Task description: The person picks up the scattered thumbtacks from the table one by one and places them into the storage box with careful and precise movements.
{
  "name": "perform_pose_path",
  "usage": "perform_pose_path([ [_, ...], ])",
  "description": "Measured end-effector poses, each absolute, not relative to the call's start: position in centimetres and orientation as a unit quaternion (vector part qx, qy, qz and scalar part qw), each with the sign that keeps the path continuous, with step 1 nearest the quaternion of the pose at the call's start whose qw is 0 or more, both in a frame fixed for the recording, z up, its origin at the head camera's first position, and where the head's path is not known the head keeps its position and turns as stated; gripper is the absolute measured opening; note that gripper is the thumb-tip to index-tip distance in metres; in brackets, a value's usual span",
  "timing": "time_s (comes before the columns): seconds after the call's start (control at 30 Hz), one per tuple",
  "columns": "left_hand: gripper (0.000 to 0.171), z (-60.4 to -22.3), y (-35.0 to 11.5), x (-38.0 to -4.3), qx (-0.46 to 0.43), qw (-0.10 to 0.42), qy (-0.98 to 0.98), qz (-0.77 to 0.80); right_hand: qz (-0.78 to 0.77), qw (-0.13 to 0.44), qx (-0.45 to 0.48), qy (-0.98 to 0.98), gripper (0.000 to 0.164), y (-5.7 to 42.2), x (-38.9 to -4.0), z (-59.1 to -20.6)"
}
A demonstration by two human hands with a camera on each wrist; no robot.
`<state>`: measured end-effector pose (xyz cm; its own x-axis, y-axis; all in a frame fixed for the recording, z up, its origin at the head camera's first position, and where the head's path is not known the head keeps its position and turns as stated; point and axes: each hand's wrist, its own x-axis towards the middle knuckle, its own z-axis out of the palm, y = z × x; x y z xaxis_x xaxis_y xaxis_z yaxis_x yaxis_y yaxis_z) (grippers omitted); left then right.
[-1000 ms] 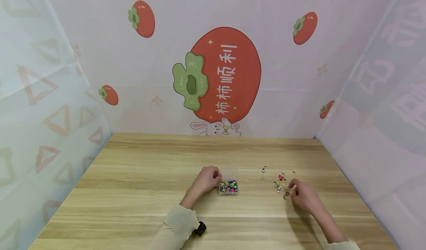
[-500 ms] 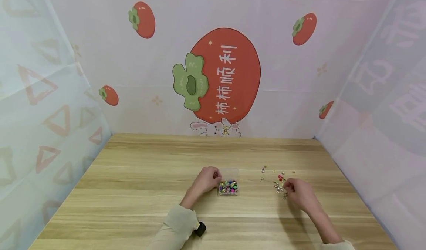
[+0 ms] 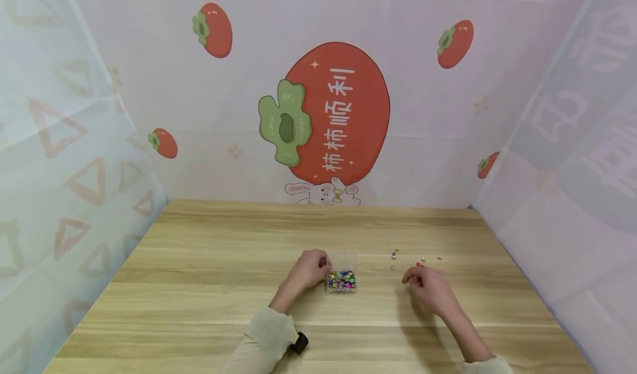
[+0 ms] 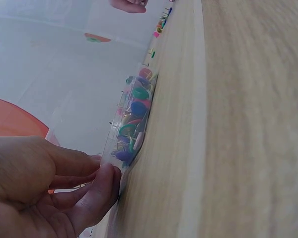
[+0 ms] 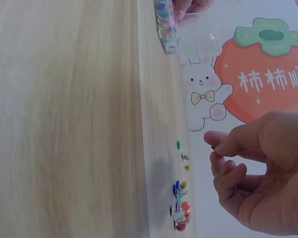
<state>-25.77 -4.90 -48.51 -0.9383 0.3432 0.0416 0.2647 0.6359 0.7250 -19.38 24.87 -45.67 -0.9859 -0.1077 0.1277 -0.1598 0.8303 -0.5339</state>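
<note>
A small clear plastic box (image 3: 342, 291) stands with its lid raised, full of colourful thumbtacks (image 4: 140, 108). My left hand (image 3: 309, 268) pinches its left side between thumb and fingers. To the right, my right hand (image 3: 432, 290) is above the table beside scattered loose thumbtacks (image 5: 179, 216). Between that hand's thumb and index finger shows a small dark tip of a thumbtack (image 5: 213, 148), mostly hidden by the fingers. In the head view the right hand covers most of the loose pile.
Several stray thumbtacks (image 3: 393, 256) lie behind and left of the right hand. The wooden table (image 3: 199, 307) meets a printed cloth backdrop (image 3: 423, 180) at the back, with cloth side walls left and right. A black strap device (image 3: 299, 342) is on the left wrist.
My right hand has risen off the right part of the loose pile and moved left toward the box, pinching a thumbtack. The left hand stays at the box.
</note>
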Motion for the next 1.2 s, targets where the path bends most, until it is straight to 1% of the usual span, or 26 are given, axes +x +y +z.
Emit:
perform_pose_path([
  [0.33,0.011,-48.5,-4.9,-25.7,0.165,0.053,0.901,0.398,0.281,0.056,0.088,-0.954,0.014,22.9,-20.0,-45.5],
  [0.47,0.012,-48.6,-5.0,-25.8,0.164,0.055,0.901,0.398,0.305,0.065,0.100,-0.945,0.011,22.0,-20.2,-45.5],
  [0.6,0.013,-48.7,-4.9,-25.8,0.165,0.054,0.901,0.397,0.340,0.062,0.110,-0.932,0.008,21.0,-20.4,-45.7],
  [0.9,0.013,-48.7,-4.9,-25.9,0.165,0.054,0.902,0.396,0.365,0.054,0.130,-0.920,0.015,18.7,-20.9,-46.3],
  [1.2,0.013,-48.5,-4.9,-25.9,0.169,0.048,0.902,0.394,0.367,0.057,0.221,-0.902,0.013,15.8,-21.5,-47.2],
])
